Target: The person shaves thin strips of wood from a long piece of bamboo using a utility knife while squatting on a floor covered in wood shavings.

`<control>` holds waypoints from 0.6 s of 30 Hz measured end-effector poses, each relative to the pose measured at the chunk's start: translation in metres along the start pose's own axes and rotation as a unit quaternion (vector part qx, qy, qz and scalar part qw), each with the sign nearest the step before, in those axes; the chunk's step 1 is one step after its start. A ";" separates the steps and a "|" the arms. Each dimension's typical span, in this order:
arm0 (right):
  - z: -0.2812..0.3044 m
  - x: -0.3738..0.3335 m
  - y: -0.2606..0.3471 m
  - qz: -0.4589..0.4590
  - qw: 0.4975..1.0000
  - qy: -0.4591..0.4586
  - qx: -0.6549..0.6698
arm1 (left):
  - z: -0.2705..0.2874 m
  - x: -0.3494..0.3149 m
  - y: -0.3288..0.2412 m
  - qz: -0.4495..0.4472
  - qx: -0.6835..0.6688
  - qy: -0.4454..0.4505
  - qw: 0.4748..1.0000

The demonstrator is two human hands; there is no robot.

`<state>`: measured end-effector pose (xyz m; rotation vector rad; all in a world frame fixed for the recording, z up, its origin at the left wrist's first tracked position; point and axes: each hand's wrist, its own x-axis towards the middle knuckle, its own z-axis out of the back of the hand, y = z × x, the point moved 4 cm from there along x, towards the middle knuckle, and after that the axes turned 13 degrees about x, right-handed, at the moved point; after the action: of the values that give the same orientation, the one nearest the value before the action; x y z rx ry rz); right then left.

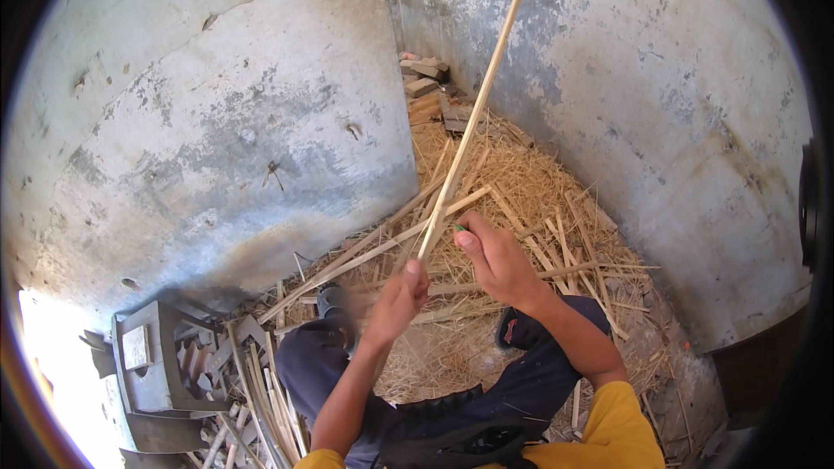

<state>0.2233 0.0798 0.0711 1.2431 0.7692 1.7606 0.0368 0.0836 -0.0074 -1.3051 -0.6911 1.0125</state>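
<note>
My left hand point(400, 302) is closed round the lower end of a long, pale strip of split wood or bamboo point(480, 104). The strip slants up and to the right, its far end in front of the walls. Just right of the strip's lower part, my right hand point(499, 262) is closed in a fist, thumb on top. A bit of green point(460, 227) shows at its thumb side; the rest of what it grips is hidden, so I cannot tell its kind. Thin slivers stand off the strip near my left hand.
Straw-like shavings point(539, 174) and loose strips point(556, 247) cover the floor between my bent legs and the corner. Bricks point(426, 74) lie in that corner between two peeling walls point(261, 113). At lower left stand a grey metal frame point(143, 360) and more strips point(276, 399).
</note>
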 end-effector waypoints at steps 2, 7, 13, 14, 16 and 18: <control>-0.002 0.000 0.000 0.002 1.000 0.004 -0.026 | 0.002 0.001 0.008 -0.036 0.042 -0.032 0.998; -0.006 0.001 -0.003 0.020 0.997 0.000 -0.074 | 0.005 0.000 0.007 -0.095 0.168 -0.116 0.974; -0.006 0.000 -0.005 0.026 0.993 -0.002 -0.116 | 0.005 -0.010 -0.015 -0.130 0.265 -0.188 0.937; -0.007 0.001 -0.005 0.031 0.993 -0.004 -0.118 | 0.005 -0.011 -0.016 -0.128 0.270 -0.200 0.933; -0.006 0.001 -0.004 0.026 0.993 -0.012 -0.115 | 0.005 -0.012 -0.015 -0.131 0.293 -0.216 0.922; -0.004 0.001 -0.005 0.006 0.994 -0.020 -0.105 | 0.006 -0.011 -0.010 -0.139 0.324 -0.227 0.908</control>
<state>0.2204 0.0828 0.0661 1.1401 0.5379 1.7708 0.0291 0.0767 0.0053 -0.3756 -0.7690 1.1841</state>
